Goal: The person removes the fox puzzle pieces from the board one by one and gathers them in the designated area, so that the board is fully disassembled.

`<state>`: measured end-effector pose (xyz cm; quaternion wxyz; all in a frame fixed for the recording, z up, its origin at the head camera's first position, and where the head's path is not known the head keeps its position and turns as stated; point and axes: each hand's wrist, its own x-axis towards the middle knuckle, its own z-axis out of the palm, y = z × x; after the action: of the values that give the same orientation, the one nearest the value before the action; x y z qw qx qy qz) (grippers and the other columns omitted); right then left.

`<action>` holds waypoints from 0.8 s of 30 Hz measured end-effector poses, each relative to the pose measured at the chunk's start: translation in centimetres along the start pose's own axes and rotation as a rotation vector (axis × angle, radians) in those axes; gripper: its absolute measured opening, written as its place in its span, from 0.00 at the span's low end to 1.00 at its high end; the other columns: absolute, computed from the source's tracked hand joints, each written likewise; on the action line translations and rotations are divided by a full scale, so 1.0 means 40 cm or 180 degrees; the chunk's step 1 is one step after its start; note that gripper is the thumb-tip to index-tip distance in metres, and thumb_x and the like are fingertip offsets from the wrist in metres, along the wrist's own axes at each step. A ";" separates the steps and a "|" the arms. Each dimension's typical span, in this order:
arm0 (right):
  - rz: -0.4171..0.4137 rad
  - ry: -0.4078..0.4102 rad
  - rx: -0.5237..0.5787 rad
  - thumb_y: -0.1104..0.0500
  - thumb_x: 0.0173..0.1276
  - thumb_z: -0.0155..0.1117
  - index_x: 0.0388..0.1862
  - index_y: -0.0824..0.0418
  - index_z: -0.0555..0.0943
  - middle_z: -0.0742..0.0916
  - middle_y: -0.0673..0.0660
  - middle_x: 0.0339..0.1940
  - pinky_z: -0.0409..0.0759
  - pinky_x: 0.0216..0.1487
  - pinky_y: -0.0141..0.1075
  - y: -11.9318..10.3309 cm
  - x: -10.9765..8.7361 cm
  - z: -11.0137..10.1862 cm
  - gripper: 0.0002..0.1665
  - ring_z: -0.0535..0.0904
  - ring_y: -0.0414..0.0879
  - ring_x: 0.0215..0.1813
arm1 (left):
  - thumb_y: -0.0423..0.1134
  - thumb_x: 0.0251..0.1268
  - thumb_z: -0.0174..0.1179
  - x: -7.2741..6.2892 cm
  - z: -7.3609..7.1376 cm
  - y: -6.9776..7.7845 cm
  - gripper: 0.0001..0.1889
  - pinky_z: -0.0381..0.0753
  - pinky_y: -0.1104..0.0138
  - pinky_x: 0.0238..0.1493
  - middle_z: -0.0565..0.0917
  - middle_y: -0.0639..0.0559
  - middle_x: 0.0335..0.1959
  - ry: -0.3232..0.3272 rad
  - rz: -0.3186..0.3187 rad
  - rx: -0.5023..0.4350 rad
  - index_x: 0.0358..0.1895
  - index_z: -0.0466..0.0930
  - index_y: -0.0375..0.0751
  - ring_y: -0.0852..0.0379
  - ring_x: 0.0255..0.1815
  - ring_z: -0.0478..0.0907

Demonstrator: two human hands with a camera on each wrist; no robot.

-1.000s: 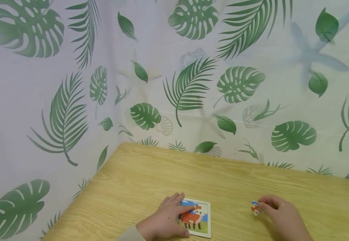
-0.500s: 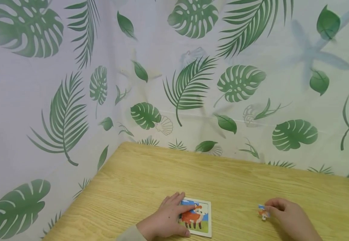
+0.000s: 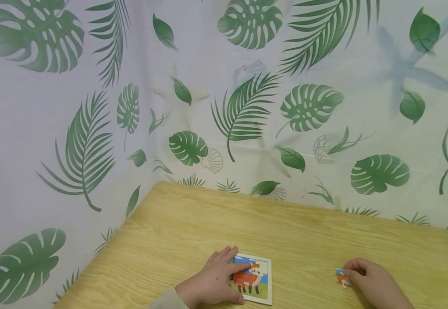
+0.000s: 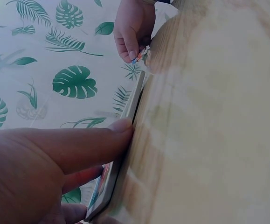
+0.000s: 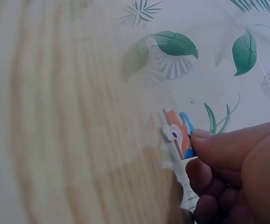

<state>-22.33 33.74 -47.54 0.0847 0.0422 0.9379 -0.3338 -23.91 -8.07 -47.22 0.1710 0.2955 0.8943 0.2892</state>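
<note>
A square jigsaw puzzle (image 3: 252, 281) in a white frame lies on the table, showing an orange animal against blue sky and green ground. A pale patch marks its upper right. My left hand (image 3: 214, 277) rests over the puzzle's left side with fingers spread, the index finger across the picture and the thumb at the front edge. In the left wrist view, that thumb (image 4: 88, 144) touches the frame's rim. To the right, my right hand (image 3: 372, 279) pinches a small puzzle piece (image 5: 177, 133) between thumb and fingers. The piece is orange, blue and white with a printed eye.
The light wooden table (image 3: 193, 223) extends behind and between the hands. A white sheet with printed green leaves (image 3: 243, 111) hangs along the back and left of the table, meeting its edges.
My right hand has moved right and a little nearer to me with the puzzle piece, whose tilt has changed slightly. The left hand and the puzzle have stayed in place.
</note>
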 end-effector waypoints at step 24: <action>-0.0211 0.0082 -0.0350 0.50 0.76 0.60 0.43 0.59 0.83 0.85 0.46 0.35 0.75 0.43 0.45 0.010 0.014 0.000 0.13 0.76 0.44 0.39 | 0.58 0.55 0.73 0.003 0.003 -0.008 0.42 0.45 0.40 0.76 0.52 0.47 0.82 -0.0034 0.0049 0.0143 0.75 0.67 0.67 0.41 0.82 0.44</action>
<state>-22.82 34.05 -47.88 0.0638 0.0106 0.9567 -0.2837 -24.08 -8.14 -47.51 0.1669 0.3076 0.8973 0.2689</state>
